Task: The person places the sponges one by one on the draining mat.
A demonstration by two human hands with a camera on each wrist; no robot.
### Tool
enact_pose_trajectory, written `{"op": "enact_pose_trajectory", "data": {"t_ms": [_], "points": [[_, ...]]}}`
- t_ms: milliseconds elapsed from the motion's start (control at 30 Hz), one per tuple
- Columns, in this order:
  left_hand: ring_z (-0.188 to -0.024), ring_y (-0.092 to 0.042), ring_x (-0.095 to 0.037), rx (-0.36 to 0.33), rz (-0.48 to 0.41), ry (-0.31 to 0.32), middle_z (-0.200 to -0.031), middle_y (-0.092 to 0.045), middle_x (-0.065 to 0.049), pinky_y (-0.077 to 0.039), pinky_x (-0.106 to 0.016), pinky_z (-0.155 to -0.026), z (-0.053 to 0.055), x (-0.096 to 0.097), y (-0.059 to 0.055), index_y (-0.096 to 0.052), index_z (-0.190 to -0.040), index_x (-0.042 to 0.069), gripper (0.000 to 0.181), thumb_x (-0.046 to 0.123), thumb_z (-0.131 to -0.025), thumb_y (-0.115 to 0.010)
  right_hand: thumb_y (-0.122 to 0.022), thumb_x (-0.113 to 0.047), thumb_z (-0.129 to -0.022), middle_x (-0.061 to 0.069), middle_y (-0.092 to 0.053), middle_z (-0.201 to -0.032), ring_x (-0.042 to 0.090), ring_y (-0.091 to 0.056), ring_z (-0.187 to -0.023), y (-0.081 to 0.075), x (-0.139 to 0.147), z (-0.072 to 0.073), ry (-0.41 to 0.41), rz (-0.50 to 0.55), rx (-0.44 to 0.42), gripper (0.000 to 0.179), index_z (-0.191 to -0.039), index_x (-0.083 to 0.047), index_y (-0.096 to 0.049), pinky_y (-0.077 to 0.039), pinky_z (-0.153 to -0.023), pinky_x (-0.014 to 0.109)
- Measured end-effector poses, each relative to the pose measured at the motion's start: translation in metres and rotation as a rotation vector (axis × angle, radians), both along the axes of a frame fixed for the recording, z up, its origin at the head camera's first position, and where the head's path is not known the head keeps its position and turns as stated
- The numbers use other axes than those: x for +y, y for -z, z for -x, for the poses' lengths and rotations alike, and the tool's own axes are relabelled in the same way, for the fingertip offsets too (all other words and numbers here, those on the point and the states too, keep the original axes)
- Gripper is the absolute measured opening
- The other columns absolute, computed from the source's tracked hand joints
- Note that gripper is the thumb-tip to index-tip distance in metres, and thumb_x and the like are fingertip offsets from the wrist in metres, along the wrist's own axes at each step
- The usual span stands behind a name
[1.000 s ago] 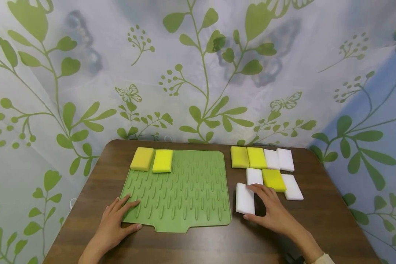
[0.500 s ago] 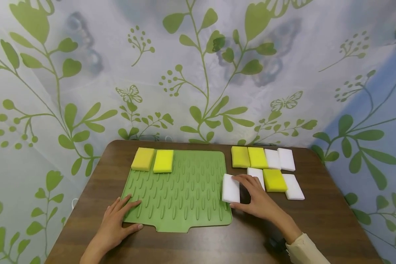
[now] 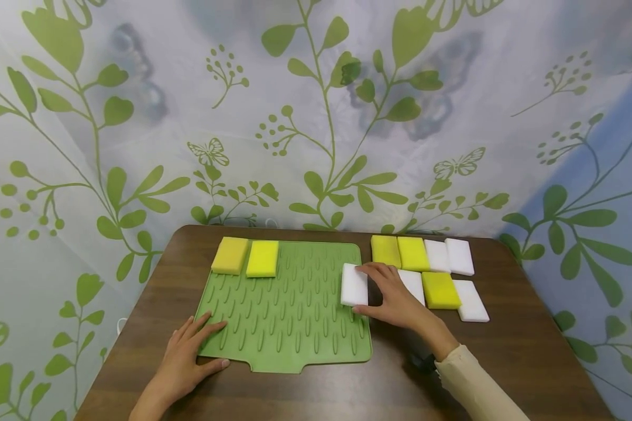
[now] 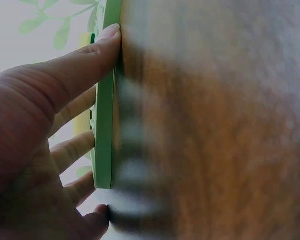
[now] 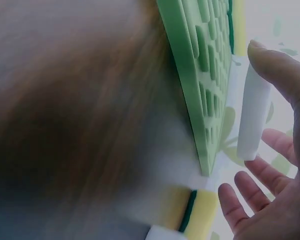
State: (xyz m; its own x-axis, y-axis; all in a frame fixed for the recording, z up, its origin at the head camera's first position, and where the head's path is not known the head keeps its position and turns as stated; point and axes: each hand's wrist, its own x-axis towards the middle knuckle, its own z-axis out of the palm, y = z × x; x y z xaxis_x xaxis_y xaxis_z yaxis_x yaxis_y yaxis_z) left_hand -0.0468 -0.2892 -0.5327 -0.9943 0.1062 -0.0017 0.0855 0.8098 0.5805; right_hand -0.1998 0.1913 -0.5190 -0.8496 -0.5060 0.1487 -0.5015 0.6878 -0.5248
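My right hand (image 3: 395,301) pinches a white sponge (image 3: 354,285) between thumb and fingertips, over the right part of the green ridged mat (image 3: 289,327). In the right wrist view a gap separates this white sponge (image 5: 255,112) from the mat (image 5: 190,95). At the mat's front left corner my left hand (image 3: 181,365) rests with fingers spread, fingertips on the mat and thumb by its front edge. Two yellow sponges, one darker (image 3: 230,255) and one bright (image 3: 263,258), lie side by side at the mat's back left.
Right of the mat, two rows of sponges lie on the brown table (image 3: 316,400): yellow ones (image 3: 441,290) and white ones (image 3: 471,301). The right wrist view shows a dark green layer on a yellow sponge (image 5: 202,215). A leaf-patterned curtain (image 3: 316,117) hangs behind the table.
My right hand has carried the white sponge leftward and back, from the table beside the other sponges to over the mat's right side. My left hand has stayed in place.
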Motion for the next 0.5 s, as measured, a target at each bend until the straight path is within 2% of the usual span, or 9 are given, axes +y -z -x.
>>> {"op": "enact_pose_trajectory", "data": {"t_ms": [300,500], "points": [[-0.155,-0.026,-0.064,-0.008,-0.014,-0.005,-0.169,-0.041,-0.024,-0.018,-0.090,-0.112,0.001,-0.001,0.001,-0.064,-0.150,0.024,0.078,0.044,-0.081,-0.093,-0.088,-0.053,-0.088,0.011,-0.046,-0.162,0.039,-0.041,-0.148,0.000,-0.029,0.019,-0.050,0.032,-0.018,0.090,-0.162,-0.022,-0.047,-0.046,-0.112,0.069],[-0.154,-0.028,-0.064,-0.008,-0.009,-0.003,-0.168,-0.043,-0.023,-0.019,-0.091,-0.112,0.001,0.000,0.001,-0.065,-0.149,0.025,0.077,0.045,-0.080,-0.094,-0.087,-0.055,-0.088,0.007,-0.044,-0.164,0.034,-0.041,-0.146,0.003,-0.047,0.032,-0.072,0.025,-0.062,0.091,-0.163,-0.024,-0.046,-0.046,-0.115,0.063]]}}
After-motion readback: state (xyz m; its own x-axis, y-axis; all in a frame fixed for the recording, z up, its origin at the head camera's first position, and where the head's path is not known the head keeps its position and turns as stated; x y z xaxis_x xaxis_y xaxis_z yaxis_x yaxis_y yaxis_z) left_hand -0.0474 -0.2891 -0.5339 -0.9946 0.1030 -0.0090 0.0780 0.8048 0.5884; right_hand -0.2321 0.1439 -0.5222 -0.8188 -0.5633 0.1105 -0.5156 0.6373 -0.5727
